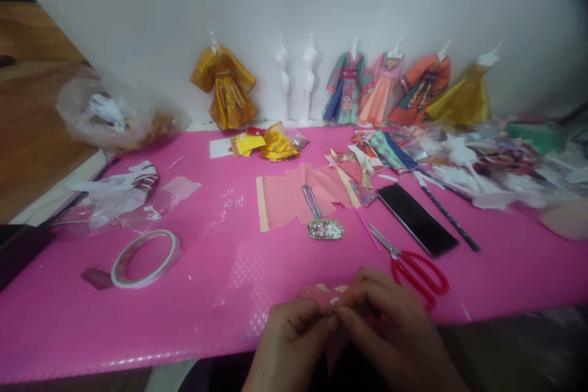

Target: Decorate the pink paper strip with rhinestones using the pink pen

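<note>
At the near edge of the table, a small piece of pink fabric (324,297) with a pale trim is pinched between both hands. My left hand (294,331) is closed on its left side, thumb on top. Close against it, my right hand (383,318) is closed on the right side of the cloth, fingertips meeting the left ones. A small white bit shows at the fingertips, too blurred to name. Beyond the hands lie an oval glittery case (325,229), a beaded loop (311,201) and a larger pink fabric piece (285,196). Red-handled scissors (418,269) rest beside my right hand.
A black phone (418,220) and a dark striped strip (448,214) lie right. A tape roll (146,259) and plastic bags (122,193) are left. Fabric scraps (353,168) are heaped behind. Dressed doll forms (223,89) and bare white forms (309,76) stand along the wall.
</note>
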`<state>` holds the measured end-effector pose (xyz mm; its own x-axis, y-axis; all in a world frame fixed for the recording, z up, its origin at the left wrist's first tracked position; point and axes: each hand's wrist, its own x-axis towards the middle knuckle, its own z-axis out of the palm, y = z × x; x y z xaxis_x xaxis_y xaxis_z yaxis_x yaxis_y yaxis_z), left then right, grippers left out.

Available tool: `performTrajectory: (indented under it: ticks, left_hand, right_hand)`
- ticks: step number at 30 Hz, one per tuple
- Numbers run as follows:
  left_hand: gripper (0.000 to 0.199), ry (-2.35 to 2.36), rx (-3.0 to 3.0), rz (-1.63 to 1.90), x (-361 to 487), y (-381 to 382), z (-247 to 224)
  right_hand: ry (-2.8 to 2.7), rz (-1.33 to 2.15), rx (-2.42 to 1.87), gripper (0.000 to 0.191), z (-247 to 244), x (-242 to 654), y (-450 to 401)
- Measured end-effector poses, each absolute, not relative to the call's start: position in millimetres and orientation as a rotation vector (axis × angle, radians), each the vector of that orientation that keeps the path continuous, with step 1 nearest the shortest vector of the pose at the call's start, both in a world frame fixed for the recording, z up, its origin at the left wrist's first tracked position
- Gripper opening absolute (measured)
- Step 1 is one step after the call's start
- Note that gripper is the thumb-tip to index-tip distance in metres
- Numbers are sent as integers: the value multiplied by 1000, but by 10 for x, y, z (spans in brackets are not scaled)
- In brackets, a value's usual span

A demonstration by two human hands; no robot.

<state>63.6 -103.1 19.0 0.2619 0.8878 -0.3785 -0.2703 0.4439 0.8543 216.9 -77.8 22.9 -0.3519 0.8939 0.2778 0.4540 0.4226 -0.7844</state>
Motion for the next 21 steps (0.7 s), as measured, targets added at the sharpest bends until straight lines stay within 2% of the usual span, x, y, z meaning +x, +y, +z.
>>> performTrajectory:
  ticks: [6,13,21]
  left_hand:
    - [24,1019,802,894,652,-1020,163]
    - [35,1060,873,855,653,-1051,145]
    - [27,1066,1024,879,674,-1025,221]
  right_hand:
    - [-1978,834,-1160,15,209,2189,-794]
    - [-1984,861,-1176,18,240,2213,-782]
    - [-2043,838,-1164,19,247,2245,-778]
